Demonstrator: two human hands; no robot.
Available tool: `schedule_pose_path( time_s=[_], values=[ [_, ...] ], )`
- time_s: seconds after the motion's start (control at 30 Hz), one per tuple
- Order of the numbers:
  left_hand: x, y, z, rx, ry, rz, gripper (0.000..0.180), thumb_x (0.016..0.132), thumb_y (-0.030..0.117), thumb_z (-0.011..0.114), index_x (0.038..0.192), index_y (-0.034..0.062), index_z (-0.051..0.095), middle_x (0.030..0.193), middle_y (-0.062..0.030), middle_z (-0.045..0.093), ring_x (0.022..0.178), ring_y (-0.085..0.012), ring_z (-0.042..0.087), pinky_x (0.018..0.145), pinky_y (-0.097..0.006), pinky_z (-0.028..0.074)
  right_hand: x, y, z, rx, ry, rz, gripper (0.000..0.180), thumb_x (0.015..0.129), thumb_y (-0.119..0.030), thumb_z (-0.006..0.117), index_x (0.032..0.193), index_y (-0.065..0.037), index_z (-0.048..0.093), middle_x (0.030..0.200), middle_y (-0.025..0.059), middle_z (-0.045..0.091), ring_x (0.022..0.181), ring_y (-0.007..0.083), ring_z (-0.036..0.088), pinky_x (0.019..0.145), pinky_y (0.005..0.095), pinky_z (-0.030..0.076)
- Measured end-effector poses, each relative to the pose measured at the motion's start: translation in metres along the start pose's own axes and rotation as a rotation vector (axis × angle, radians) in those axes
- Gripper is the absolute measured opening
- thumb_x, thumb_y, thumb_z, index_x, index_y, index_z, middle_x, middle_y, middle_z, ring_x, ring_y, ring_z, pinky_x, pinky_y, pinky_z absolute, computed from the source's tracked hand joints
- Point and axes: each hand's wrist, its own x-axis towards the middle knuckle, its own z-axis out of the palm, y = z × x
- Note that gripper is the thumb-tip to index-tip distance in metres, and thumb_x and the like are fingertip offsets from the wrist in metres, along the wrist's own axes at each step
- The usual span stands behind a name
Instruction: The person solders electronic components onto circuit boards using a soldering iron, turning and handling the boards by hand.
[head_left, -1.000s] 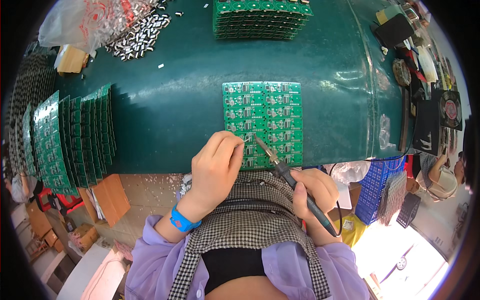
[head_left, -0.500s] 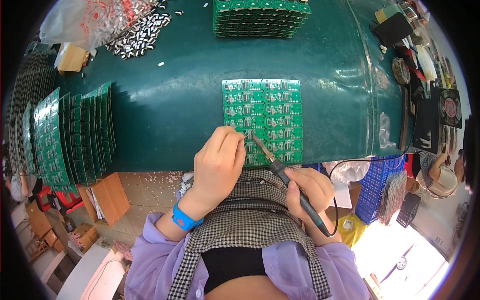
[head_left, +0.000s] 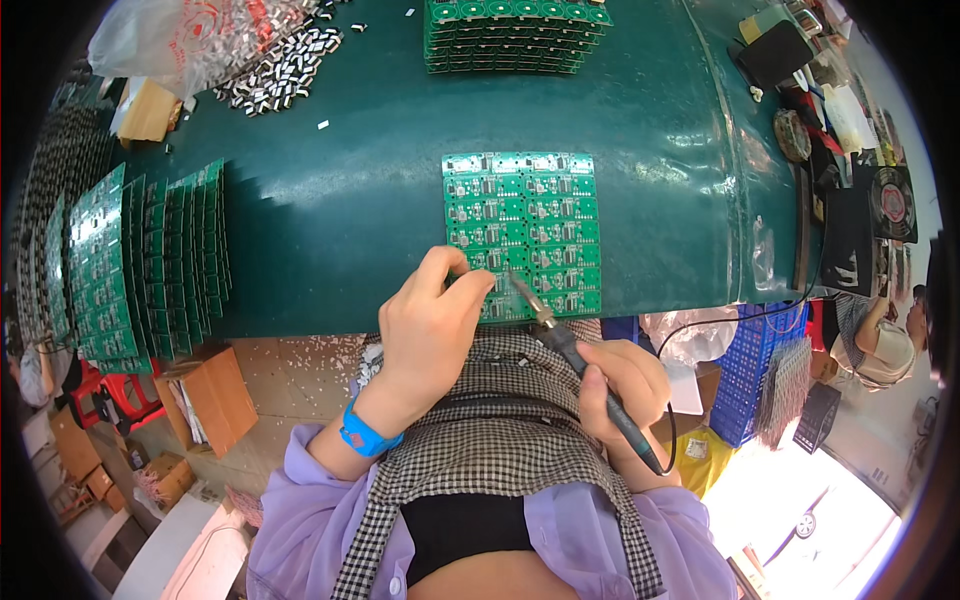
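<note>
Head view: looking down on a green table [head_left: 350, 220], hands at its near edge.
PCB panel: one green panel [head_left: 562, 210] flat on the table near edge, right of centre, component side up; left hand covers its near-left corner.
Left hand: this hand [head_left: 432, 322] is over that corner, thumb and forefinger bent in close together; can't tell if anything is pinched between them.
Right hand: this hand [head_left: 628, 385] is closed round the handle of a soldering iron [head_left: 572, 352], just right of the near edge.
Iron: slanted, tip pointing far-left over the panel, near the left fingertips; can't tell if tip touches. Black cable [head_left: 671, 420] runs off the handle's rear end.
Far side: stack of green boards [head_left: 515, 45] beyond the panel.
Left side: row of boards [head_left: 98, 265] on edge; farther off, loose small parts [head_left: 280, 75] beside a clear plastic bag [head_left: 150, 45].
Right side, below table: blue crate [head_left: 755, 372].
</note>
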Motion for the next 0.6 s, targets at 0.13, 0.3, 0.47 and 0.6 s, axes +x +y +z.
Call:
schedule_pose_path(
  time_s=[0.13,0.3,0.47,0.6],
  values=[
    [-0.0095,-0.0007,-0.0022,-0.114,0.025,-0.06,0.01,0.077,-0.001,0.067,0.086,0.001,0.062,0.084,-0.0078,0.058,0.063,-0.0209,0.058,0.055,-0.031,0.046,-0.0043,0.0007,-0.0044,0.039,0.012,0.003,0.017,0.068,-0.001,0.062,0.084,0.002,0.067,0.065,0.0097,0.062,0.051,0.0217,0.06,0.046,0.0285,0.048],
    [-0.0112,-0.001,0.0029,-0.125,0.062,0.012,0.014,0.076,-0.004,0.065,0.087,0.0005,0.058,0.085,-0.0101,0.058,0.068,-0.0242,0.059,0.057,-0.033,0.047,-0.0068,0.0009,-0.001,0.026,-0.019,0.012,0.016,0.068,-0.001,0.062,0.083,0.002,0.067,0.065,0.0095,0.062,0.051,0.0213,0.06,0.046,0.0285,0.048],
    [-0.0117,-0.0006,0.0047,-0.093,0.051,0.031,0.014,0.077,-0.005,0.064,0.089,0.0003,0.058,0.088,-0.0117,0.058,0.072,-0.0282,0.06,0.059,-0.035,0.048,-0.0065,0.0006,0.0009,0.032,-0.03,0.005,0.017,0.067,0.0,0.062,0.083,0.002,0.067,0.066,0.0094,0.062,0.051,0.0211,0.06,0.046,0.0286,0.047],
    [-0.0121,0.0022,0.0048,-0.077,0.029,0.039,0.014,0.077,-0.004,0.064,0.089,0.0001,0.058,0.089,-0.0119,0.057,0.073,-0.029,0.06,0.061,-0.036,0.049,-0.0112,-0.0029,0.0028,0.041,-0.024,0.029,0.017,0.068,-0.001,0.06,0.083,0.003,0.066,0.066,0.011,0.062,0.052,0.0224,0.06,0.047,0.03,0.048]
  ],
)
